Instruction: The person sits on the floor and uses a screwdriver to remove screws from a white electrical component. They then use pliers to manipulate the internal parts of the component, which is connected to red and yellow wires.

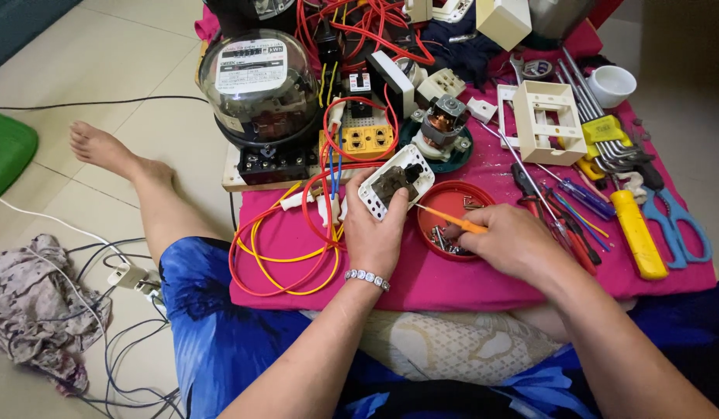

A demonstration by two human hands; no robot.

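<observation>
Left hand [373, 233] clasped around a white socket [396, 182], held tilted just above the pink cloth [468, 283], dark inner parts facing up. Right hand [511, 240] pinching an orange screwdriver [445, 219], tip at the socket's lower edge. Just below the screwdriver, a red lid [452, 195] with small screws. Left of the hands, looped red and yellow wires [286, 260]. Farther back, a glass-domed meter [259, 85]. On the right, pliers [553, 213] and blue scissors [681, 225].
</observation>
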